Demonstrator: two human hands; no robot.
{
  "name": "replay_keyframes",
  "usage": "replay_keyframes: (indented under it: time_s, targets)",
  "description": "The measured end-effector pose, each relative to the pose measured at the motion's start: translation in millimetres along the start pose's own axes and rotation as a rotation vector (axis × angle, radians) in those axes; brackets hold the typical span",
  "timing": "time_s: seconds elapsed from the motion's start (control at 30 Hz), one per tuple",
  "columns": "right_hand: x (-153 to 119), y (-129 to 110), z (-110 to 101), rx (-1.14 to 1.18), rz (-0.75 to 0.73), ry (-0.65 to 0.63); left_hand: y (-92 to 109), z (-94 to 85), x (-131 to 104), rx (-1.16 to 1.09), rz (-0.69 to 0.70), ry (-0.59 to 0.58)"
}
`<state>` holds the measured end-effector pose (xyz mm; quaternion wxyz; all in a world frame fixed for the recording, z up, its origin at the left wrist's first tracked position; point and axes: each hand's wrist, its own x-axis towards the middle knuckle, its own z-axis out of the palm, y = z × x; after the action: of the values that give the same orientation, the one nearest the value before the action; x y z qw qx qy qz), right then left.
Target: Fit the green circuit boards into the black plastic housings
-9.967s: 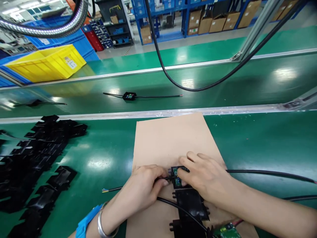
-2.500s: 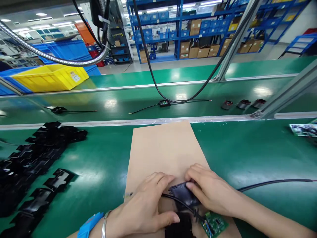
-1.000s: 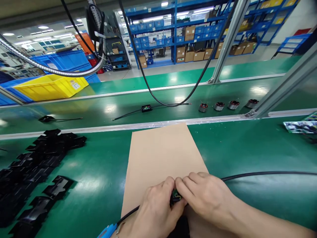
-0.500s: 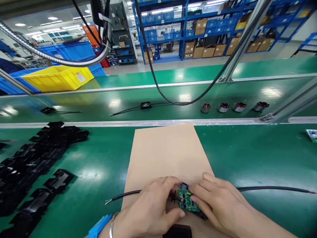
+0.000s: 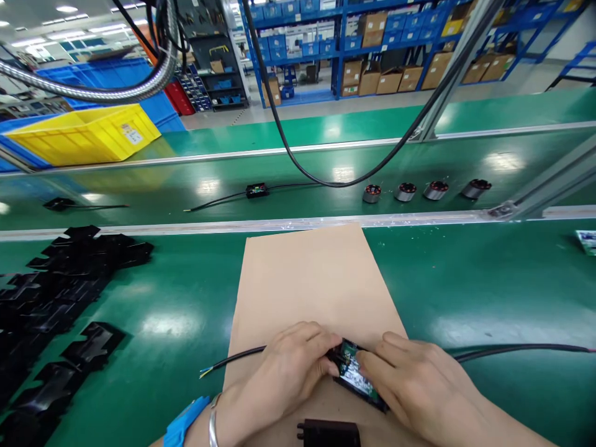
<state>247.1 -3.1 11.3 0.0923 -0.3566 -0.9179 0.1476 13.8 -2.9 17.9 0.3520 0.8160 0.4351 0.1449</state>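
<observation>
A circuit board lies within a shallow black plastic housing over the cardboard sheet. My left hand pinches the housing's left end between thumb and fingers. From the right, my right hand has its fingers closed on the board and the housing's edge, hiding that side. A black cable with bare coloured wire ends comes out to the left from under my left hand. Another length of black cable runs right from behind my right hand. Near the bottom edge sits a separate black plastic part.
The cardboard sheet lies on the green bench. Black plastic housings are heaped at left. Beyond the metal rail are a cabled module and several motor-like cylinders. A black cable hangs in a loop overhead.
The board has gone from tilted with its green face showing to lying flatter in the housing. My left thumb has closed in on the housing's end. The view has shifted slightly.
</observation>
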Motion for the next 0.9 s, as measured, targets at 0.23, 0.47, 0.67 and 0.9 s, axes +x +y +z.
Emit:
replay_keyframes:
  time_s: [0.23,0.47,0.67,0.9]
  targets:
    - [1.3,-10.0,6.2,-0.152,-0.017,-0.011,9.9,-9.4,1.6,0.01,-0.007,-0.15]
    - [6.8,-8.9,-5.5,-0.128,-0.034,-0.032,18.1,3.3,-3.2,0.096,-0.087,-0.112]
    - [13.1,-10.6,-9.9,-0.171,-0.063,-0.016,23.5,4.8,-3.9,0.154,-0.094,-0.122]
    - [23.7,-32.0,-11.8,-0.389,-0.056,-0.02,24.8,8.4,-4.6,0.198,-0.075,-0.11]
